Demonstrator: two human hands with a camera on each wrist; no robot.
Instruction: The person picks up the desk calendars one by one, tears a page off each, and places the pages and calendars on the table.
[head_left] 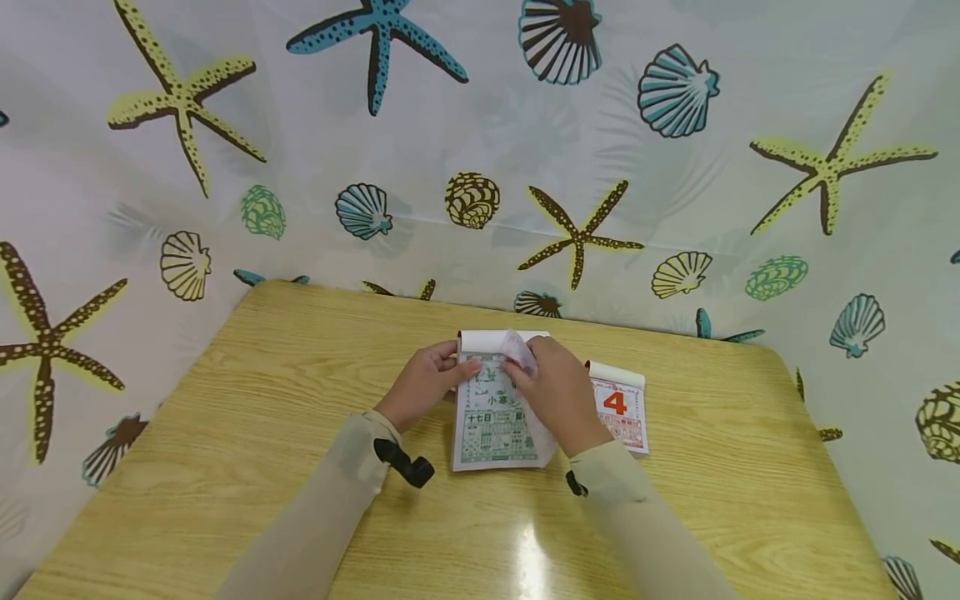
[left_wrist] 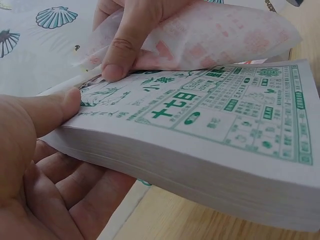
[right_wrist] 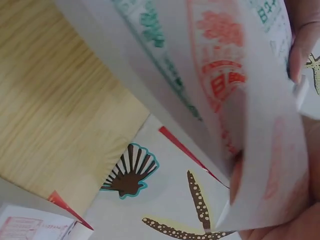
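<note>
A thick tear-off calendar [head_left: 491, 437] with green print lies tilted in front of me at the middle of the table. My left hand [head_left: 423, 379] grips its upper left side, thumb on the top page and fingers underneath, as the left wrist view shows. Between the thumb and fingers of my right hand [head_left: 558, 396] is a thin page [left_wrist: 220, 37] with red print. This page is lifted and curled back from the right side, baring the green page below. In the right wrist view the curled page hides part of the right fingers.
A smaller calendar [head_left: 618, 408] with a red number 4 lies to the right, partly behind my right hand. The wooden table [head_left: 300, 358] meets a cloth backdrop [head_left: 450, 142] printed with shells and starfish.
</note>
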